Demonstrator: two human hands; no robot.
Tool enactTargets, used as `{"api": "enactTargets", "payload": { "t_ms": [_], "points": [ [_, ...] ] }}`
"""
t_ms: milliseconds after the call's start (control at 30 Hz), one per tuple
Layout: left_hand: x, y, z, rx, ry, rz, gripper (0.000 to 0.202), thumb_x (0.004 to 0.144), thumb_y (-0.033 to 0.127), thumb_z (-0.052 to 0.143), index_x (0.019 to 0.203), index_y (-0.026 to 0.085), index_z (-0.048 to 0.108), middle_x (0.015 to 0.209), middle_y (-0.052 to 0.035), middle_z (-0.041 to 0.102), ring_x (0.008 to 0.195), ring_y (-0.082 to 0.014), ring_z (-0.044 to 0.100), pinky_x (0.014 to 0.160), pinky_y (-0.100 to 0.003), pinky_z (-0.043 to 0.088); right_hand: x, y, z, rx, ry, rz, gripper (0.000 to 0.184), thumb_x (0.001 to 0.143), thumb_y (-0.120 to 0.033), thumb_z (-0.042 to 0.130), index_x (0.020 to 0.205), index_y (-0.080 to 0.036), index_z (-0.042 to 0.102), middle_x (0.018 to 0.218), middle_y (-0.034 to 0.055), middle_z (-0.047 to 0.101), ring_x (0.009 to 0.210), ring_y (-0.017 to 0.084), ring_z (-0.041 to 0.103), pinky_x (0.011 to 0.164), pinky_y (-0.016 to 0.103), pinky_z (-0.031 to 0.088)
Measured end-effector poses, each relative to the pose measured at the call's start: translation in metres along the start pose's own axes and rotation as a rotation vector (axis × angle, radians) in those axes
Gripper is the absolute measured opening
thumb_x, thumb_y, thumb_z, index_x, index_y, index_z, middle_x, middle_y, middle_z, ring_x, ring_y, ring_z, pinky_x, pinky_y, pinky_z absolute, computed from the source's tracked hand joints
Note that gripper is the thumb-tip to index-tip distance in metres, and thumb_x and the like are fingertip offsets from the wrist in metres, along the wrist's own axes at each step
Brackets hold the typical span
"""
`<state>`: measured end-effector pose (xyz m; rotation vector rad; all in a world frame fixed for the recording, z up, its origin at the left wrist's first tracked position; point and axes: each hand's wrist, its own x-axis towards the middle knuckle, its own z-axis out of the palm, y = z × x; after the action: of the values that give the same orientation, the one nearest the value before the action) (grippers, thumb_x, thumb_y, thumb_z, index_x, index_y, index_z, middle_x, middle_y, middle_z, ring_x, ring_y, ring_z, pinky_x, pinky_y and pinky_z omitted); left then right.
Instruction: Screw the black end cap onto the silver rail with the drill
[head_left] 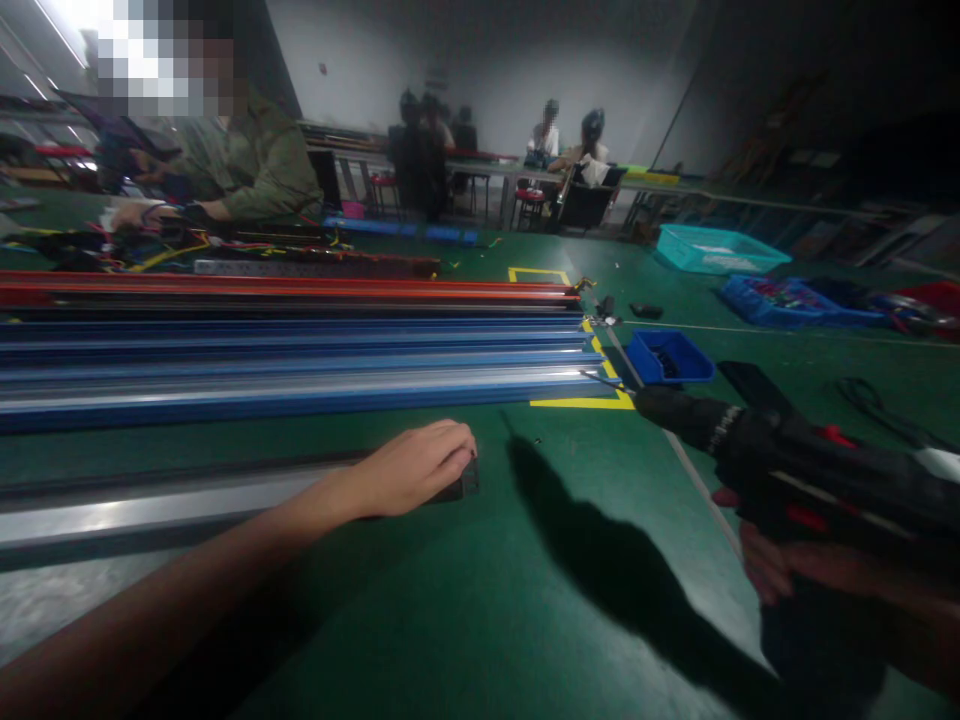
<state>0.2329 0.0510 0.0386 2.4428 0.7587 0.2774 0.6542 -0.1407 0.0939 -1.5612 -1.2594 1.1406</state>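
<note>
My left hand [416,465] is closed over the right end of a long grey metal profile [172,510] lying on the green tabletop [480,600]. Its fingertips curl down at the profile's end piece. At the right, my right hand [772,565] grips a black cordless drill [810,470] with red details, held above the table. The drill's thin bit points left, toward the ends of the blue profiles [300,375]. A dark shadow of the drill falls on the table between my hands.
Red profiles [300,288] lie behind the blue ones, near yellow tape [581,405]. Right of them stand a small blue bin [670,357], a turquoise tray [720,250] and a blue tray of parts [795,300]. Across the table, a co-worker [255,165] handles wires.
</note>
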Motion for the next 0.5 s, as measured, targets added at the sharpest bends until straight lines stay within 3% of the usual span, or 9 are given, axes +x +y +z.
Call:
{"api": "enactTargets", "payload": {
  "t_ms": [33, 100, 233, 367, 500],
  "points": [
    [0.0, 0.001, -0.001, -0.009, 0.012, 0.008, 0.036, 0.11, 0.04, 0.031, 0.119, 0.021, 0.06, 0.122, -0.0077, 0.065, 0.113, -0.0204, 0.06, 0.101, -0.04, 0.048, 0.013, -0.011, 0.017, 0.165, -0.085, 0.088, 0.041, 0.082, -0.041, 0.069, 0.12, -0.026, 0.073, 0.069, 0.0079, 0.061, 0.057, 0.026, 0.062, 0.052, 0.043, 0.054],
    [0.0, 0.003, -0.002, -0.033, 0.042, 0.024, 0.034, 0.11, 0.037, 0.032, 0.123, 0.02, 0.058, 0.127, -0.0078, 0.064, 0.119, -0.0197, 0.058, 0.106, -0.039, 0.046, 0.036, -0.022, 0.045, 0.508, -0.214, 0.172, 0.036, 0.075, -0.034, 0.07, 0.107, -0.018, 0.076, 0.063, 0.0033, 0.054, 0.053, 0.02, 0.057, 0.051, 0.036, 0.054],
    [0.0, 0.006, -0.003, -0.054, 0.089, 0.032, 0.033, 0.11, 0.035, 0.03, 0.123, 0.02, 0.057, 0.128, -0.0077, 0.062, 0.121, -0.018, 0.056, 0.108, -0.037, 0.046, 0.08, -0.004, 0.075, 0.918, -0.452, 0.326, 0.038, 0.072, -0.026, 0.068, 0.105, -0.009, 0.076, 0.063, -0.0022, 0.048, 0.049, 0.01, 0.043, 0.048, 0.023, 0.05],
    [-0.002, 0.006, -0.002, -0.046, 0.12, 0.023, 0.034, 0.111, 0.034, 0.028, 0.122, 0.02, 0.056, 0.122, -0.0067, 0.062, 0.115, -0.0169, 0.057, 0.105, -0.035, 0.046, 0.112, 0.028, 0.084, 1.074, -0.575, 0.377, 0.037, 0.077, -0.022, 0.063, 0.108, -0.005, 0.074, 0.065, -0.0014, 0.049, 0.051, 0.01, 0.041, 0.051, 0.022, 0.051],
    [-0.003, 0.004, 0.0, -0.033, 0.163, -0.001, 0.032, 0.111, 0.033, 0.028, 0.119, 0.02, 0.056, 0.119, -0.0066, 0.062, 0.111, -0.0166, 0.059, 0.101, -0.035, 0.048, 0.117, 0.04, 0.084, 1.117, -0.705, 0.382, 0.041, 0.08, -0.022, 0.061, 0.115, -0.003, 0.072, 0.068, -0.0008, 0.05, 0.054, 0.01, 0.041, 0.053, 0.022, 0.052]
  ]
}}
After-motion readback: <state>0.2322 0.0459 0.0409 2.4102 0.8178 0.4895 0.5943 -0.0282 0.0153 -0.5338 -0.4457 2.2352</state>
